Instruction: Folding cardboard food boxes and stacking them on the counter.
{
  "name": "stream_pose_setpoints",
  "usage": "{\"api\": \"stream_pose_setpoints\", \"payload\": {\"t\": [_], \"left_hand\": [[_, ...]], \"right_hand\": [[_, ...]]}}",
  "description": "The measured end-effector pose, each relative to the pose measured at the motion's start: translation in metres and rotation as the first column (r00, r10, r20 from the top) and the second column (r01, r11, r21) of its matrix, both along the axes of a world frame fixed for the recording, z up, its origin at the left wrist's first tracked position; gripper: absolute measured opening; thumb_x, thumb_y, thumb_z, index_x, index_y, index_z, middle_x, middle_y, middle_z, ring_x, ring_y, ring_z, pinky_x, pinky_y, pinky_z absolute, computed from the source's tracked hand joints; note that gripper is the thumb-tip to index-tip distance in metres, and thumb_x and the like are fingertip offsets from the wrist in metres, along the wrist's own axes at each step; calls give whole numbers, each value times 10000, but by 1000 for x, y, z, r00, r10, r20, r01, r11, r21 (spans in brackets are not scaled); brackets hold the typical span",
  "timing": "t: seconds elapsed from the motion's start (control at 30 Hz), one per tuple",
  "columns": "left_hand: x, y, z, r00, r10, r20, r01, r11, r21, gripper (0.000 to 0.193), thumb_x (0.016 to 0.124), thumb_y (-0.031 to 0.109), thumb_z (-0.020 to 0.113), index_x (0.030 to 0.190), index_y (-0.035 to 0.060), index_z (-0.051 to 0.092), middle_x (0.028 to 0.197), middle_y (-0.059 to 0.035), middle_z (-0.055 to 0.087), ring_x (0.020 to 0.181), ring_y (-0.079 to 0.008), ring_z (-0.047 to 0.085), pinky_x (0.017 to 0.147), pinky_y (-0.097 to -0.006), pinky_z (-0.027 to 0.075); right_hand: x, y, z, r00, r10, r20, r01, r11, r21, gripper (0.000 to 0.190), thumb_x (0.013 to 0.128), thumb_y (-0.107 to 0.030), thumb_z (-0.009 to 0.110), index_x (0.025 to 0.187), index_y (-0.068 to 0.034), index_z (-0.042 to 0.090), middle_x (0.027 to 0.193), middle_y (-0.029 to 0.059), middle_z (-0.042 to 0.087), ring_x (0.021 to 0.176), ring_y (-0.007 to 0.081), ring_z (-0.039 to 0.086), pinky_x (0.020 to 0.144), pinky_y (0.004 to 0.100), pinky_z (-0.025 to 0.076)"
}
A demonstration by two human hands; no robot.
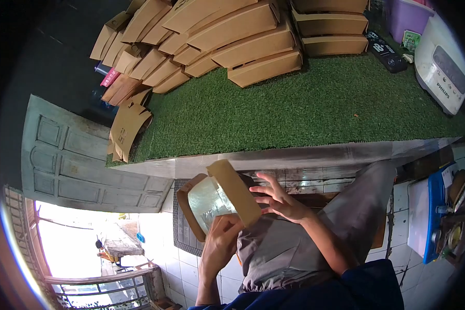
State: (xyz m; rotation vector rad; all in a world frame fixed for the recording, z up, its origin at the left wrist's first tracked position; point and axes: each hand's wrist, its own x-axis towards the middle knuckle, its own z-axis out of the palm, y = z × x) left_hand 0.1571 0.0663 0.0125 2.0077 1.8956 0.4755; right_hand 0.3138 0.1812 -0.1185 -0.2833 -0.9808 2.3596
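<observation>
A brown cardboard box [235, 193] with a shiny, pale inner face is tilted above my lap, below the front edge of the counter. My left hand [221, 237] grips its lower edge, fingers bent over the rim. Beside the box's right side is my right hand [276, 198], its fingers spread and the tips at or close to the cardboard; whether they touch it I cannot tell. Flat folded cardboard pieces [126, 130] lie at the left end of the counter.
Stacks of brown cardboard boxes [265, 69] stand on green artificial turf [294, 112]. A white Philips appliance [441, 73], a dark flat package [386, 52] and a purple tub [407, 19] are at the right. A blue-rimmed container [424, 217] is at the lower right; a panelled door [83, 164] is left.
</observation>
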Motion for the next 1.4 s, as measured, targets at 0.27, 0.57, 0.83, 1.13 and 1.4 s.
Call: {"api": "stream_pose_setpoints", "payload": {"t": [0.27, 0.57, 0.83, 1.13, 1.4], "left_hand": [[9, -4, -3, 996, -85, 10, 85, 996, -8, 361, 723, -27, 674, 1070, 71, 660, 1100, -85, 579, 1054, -277, 552, 874, -376, 470], [-44, -7, -18, 504, 358, 786, -662, 745, 85, 580, 1004, 375, 426, 1459, 86, 214, 1296, -167, 483, 1177, -260, 510, 1015, -406, 384], [-38, -25, -53, -213, 283, 935, -288, 897, -336, 529, 958, 490, 379, 1335, 123, 441, 1095, -102, 606, 1066, -282, 564, 875, -449, 491], [-12, -1, -49, -161, 442, 882, -348, 811, -470, 651, 927, 626, 328, 1175, 71, 560, 1068, -70, 617, 1001, -219, 585, 879, -380, 469], [6, 17, -31, -69, 444, 893, -443, 789, -426, 596, 944, 620, 357, 1165, 98, 541, 1122, -43, 568, 1024, -182, 565, 866, -345, 471]], "right_hand": [[-16, -14, 2, 997, -29, -77, 26, 999, -40, 841, 918, -365, 609, 1510, -151, 52, 1514, 68, 181, 1398, 206, 150, 1122, 382, 218], [-11, -12, -2, 971, 60, -233, -129, 947, -295, 788, 925, -505, 527, 1507, -189, 101, 1476, 67, 288, 1356, 193, 297, 1063, 413, 348], [-18, -22, 16, 992, 21, -127, -56, 958, -280, 710, 947, -528, 467, 1488, -168, 180, 1436, 56, 351, 1332, 189, 334, 1042, 410, 354], [-31, -35, 27, 915, -378, 142, 310, 883, 353, 747, 981, -343, 446, 1488, -11, 9, 1527, 173, 152, 1409, 282, 172, 1135, 384, 153], [-24, -36, 37, 920, -380, 98, 308, 853, 422, 797, 961, -209, 492, 1475, 31, -69, 1548, 210, 68, 1438, 299, 81, 1150, 386, 97]]}}
